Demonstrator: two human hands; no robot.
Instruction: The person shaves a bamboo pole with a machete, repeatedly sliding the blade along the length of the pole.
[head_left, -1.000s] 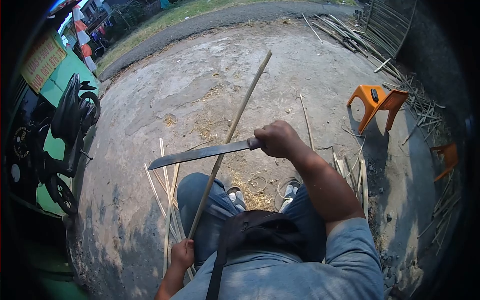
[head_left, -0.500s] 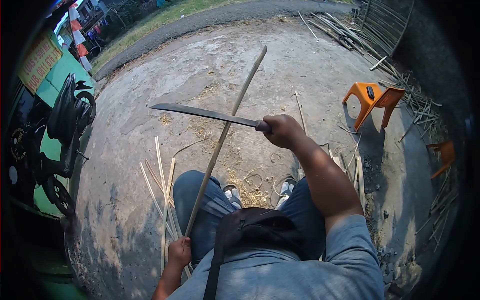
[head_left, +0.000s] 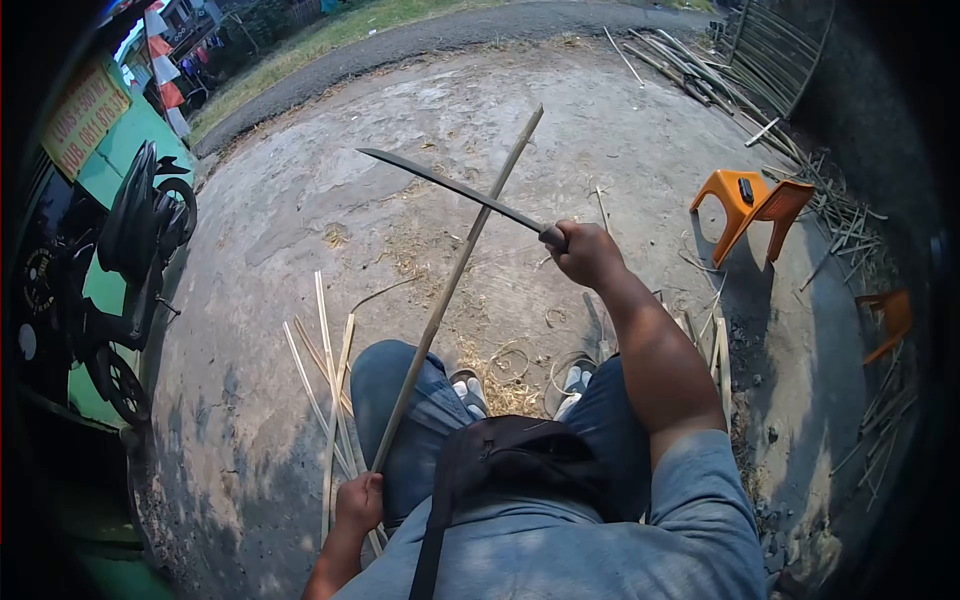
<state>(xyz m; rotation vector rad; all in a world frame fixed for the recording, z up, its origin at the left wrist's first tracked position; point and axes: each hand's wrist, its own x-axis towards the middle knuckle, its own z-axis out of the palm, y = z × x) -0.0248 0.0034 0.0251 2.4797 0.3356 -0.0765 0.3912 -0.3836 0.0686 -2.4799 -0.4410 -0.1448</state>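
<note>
My right hand (head_left: pixel 587 253) is closed round the handle of a machete (head_left: pixel 450 183), whose long dark blade slants up to the left. The blade crosses a long bamboo strip (head_left: pixel 455 278) near its upper part. Down by my left thigh, my left hand (head_left: pixel 359 501) grips the lower end of that strip, which rises away from me to the upper right. Several pale split bamboo strips (head_left: pixel 331 400) lie beside my left leg, their lower ends near my left hand. Curled shavings (head_left: pixel 510 385) are scattered on the ground between my feet.
An orange plastic chair (head_left: pixel 735 205) with a small black object on its seat stands at right. Bamboo poles (head_left: pixel 690 70) lie at the back right, with cut pieces (head_left: pixel 850 235) along the wall. A motorbike (head_left: pixel 130 270) is parked at left. More strips (head_left: pixel 722 360) lie by my right arm.
The machete has shifted right along with my right hand, and its blade now tilts more steeply. The bamboo strip's far tip has dipped slightly; my left hand stays in place.
</note>
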